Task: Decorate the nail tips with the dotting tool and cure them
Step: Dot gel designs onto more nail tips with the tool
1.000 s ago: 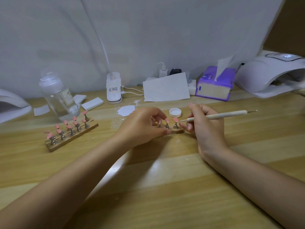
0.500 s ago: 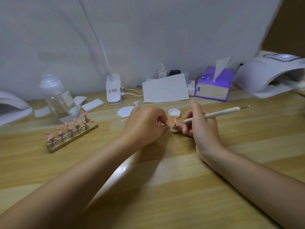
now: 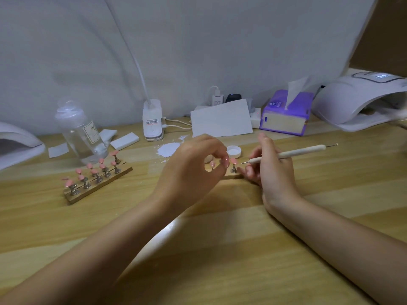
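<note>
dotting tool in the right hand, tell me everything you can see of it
The dotting tool is a slim pen-like stick with a cream, matte handle and a thin metal pin at each end. It lies nearly level, its far end tilted slightly up to the right. The right hand grips it near the left end, whose pin points at a pink nail tip on a stand, apparently just short of it.

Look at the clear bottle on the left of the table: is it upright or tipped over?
Upright. The clear bottle stands on its base on the table, cap at the top, behind the wooden rack of pink nail tips.
</note>
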Demonstrator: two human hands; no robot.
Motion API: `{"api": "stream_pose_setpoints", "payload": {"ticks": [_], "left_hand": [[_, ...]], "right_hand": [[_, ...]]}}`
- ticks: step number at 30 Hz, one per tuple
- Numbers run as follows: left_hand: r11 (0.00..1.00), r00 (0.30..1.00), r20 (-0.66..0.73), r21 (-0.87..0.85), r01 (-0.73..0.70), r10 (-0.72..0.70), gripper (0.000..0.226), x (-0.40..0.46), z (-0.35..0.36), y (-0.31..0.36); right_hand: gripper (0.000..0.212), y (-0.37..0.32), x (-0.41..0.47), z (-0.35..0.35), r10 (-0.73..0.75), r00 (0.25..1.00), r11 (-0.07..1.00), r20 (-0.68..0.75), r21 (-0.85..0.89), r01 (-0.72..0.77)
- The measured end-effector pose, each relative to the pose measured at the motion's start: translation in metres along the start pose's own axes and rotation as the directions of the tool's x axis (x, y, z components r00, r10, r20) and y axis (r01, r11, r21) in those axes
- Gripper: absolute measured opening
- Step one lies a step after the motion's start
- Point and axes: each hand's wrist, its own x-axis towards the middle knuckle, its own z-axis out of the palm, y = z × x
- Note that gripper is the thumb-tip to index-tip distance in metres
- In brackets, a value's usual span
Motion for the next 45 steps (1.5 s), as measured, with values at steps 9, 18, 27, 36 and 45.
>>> {"api": "stream_pose_setpoints", "payload": {"ticks": [9, 18, 27, 36, 45], "left_hand": [[0.816, 0.919, 0.205, -0.422, 0.394, -0.338, 0.009, -0.029, 0.006, -0.002], [0.860, 0.938, 0.224, -0.387, 0.334, -0.264, 0.013, -0.031, 0.008, -0.008], [0.879, 0.942, 0.232, -0.359, 0.314, -0.242, 0.021, -0.032, 0.010, -0.009], [0.884, 0.947, 0.224, -0.357, 0.301, -0.232, 0.022, -0.032, 0.011, -0.010], [0.887, 0.946, 0.230, -0.353, 0.299, -0.228, 0.016, -0.032, 0.012, -0.012]], "right_hand": [[0.046, -0.002, -0.010, 0.002, -0.171, 0.977, 0.980, 0.127, -0.085, 0.182], [0.042, -0.005, -0.023, 0.006, -0.172, 0.930, 0.956, 0.323, -0.174, 0.238], [0.036, -0.004, -0.023, 0.007, -0.126, 0.940, 0.956, 0.318, -0.214, 0.200], [0.035, -0.001, -0.021, 0.008, -0.120, 0.942, 0.957, 0.315, -0.216, 0.195], [0.033, -0.001, -0.020, 0.008, -0.124, 0.940, 0.959, 0.318, -0.204, 0.196]]}}
